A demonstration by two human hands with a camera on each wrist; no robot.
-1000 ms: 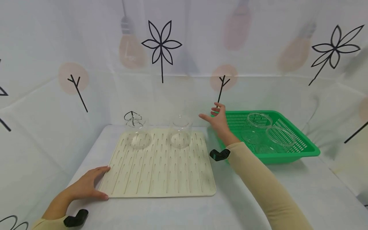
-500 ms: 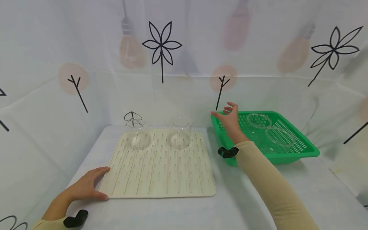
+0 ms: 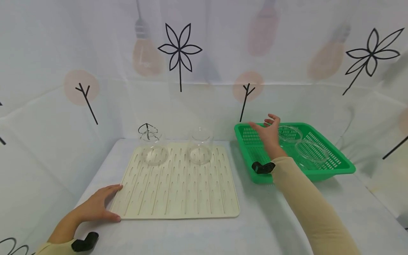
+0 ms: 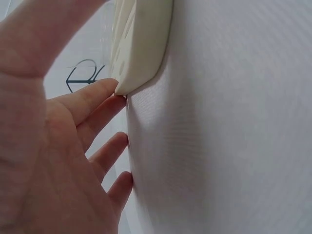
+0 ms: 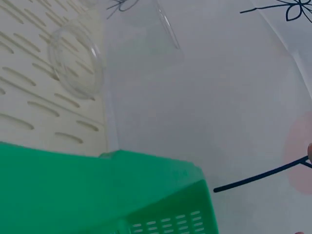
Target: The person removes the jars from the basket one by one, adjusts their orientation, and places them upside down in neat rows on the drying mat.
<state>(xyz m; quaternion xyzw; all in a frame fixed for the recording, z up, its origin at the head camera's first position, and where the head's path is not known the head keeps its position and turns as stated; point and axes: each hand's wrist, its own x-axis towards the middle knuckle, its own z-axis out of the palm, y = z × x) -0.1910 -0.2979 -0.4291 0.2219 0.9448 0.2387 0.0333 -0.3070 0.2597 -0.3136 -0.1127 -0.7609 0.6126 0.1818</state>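
Note:
My left hand (image 3: 97, 205) rests at the left edge of a cream drying mat (image 3: 178, 191), its thumb at the near corner and its fingers farther back. In the left wrist view the fingertips (image 4: 117, 87) touch the mat's edge and the table. Two clear glasses stand on the back part of the mat, a left glass (image 3: 155, 154) and a right glass (image 3: 199, 154). My right hand (image 3: 269, 136) hovers over the left part of a green basket (image 3: 344, 166), fingers spread and holding nothing. Two more clear glasses (image 3: 311, 151) (image 3: 290, 133) sit in the basket, partly behind the hand.
White cloth (image 3: 178, 237) covers the table. A patterned curtain (image 3: 210, 106) hangs close behind the mat and basket. The basket's raised wall (image 5: 73, 190) stands beside the mat, with a narrow strip of table between them.
My right hand has moved right, from the basket's left rim to over its inside, near the glasses there. The left hand, the mat and the glasses have stayed put.

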